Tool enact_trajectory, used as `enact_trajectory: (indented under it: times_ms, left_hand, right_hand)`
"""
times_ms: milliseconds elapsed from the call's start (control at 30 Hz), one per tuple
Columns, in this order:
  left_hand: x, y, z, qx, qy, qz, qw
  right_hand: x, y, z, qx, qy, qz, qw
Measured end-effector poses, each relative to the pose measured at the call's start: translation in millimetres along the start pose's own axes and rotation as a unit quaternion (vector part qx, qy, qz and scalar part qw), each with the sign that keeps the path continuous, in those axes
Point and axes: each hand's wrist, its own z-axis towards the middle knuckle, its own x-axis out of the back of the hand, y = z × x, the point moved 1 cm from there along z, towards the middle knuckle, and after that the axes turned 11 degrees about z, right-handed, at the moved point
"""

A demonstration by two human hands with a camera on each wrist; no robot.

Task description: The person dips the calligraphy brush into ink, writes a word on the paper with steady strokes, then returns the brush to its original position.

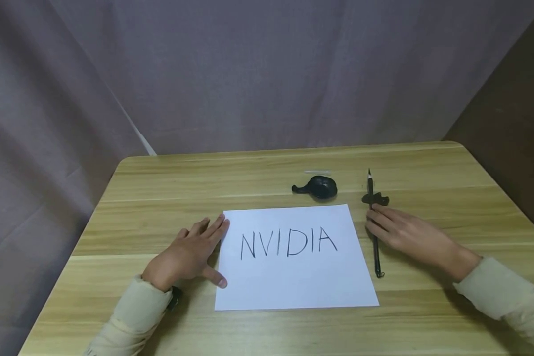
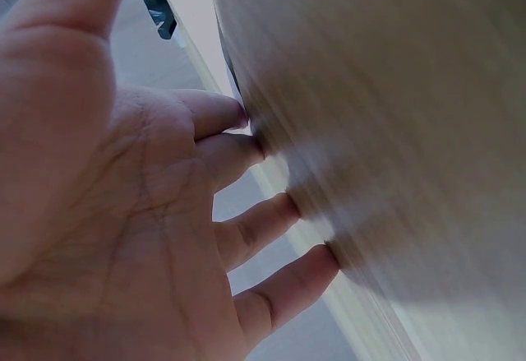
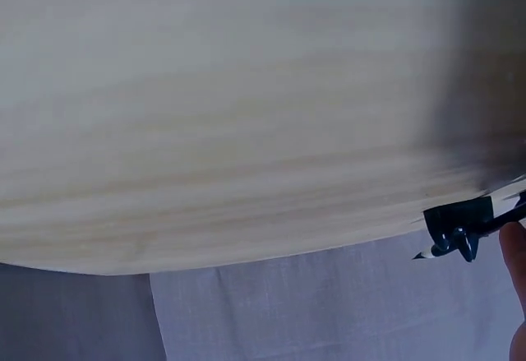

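A white sheet of paper (image 1: 293, 287) with NVIDIA written on it in black lies on the wooden table. My left hand (image 1: 189, 257) rests at its left edge with fingers spread, the index fingertip and thumb on the paper. In the left wrist view, the left hand's fingertips (image 2: 316, 262) touch the tabletop. To the right of the paper, a black writing brush (image 1: 376, 252) lies across a small dark brush rest (image 1: 382, 199), tip pointing away. My right hand (image 1: 409, 235) pinches the brush's shaft just below the rest; its thumb is hidden in the head view.
A black ladle-shaped ink dish (image 1: 324, 188) sits beyond the paper, its handle pointing left. A thin clear strip (image 1: 317, 172) lies behind the dish. Grey curtain (image 1: 249, 74) hangs past the table's far edge, and a dark brown panel (image 1: 516, 113) stands at the right.
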Motion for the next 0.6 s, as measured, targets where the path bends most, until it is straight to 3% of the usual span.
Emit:
enact_trajectory:
  times_ms: [367,600]
  left_hand:
    - [-1.0,-1.5,-1.7,-0.008,0.012,0.002,0.9999]
    - [-1.6,-1.9,0.6,-0.006,0.011,0.006,0.9999]
  right_hand:
    - [1.4,-9.9,1.3,-0.068,0.009,0.058,0.9959]
    - [1.1,-12.7,1.2,-0.085,0.008,0.07,0.9939]
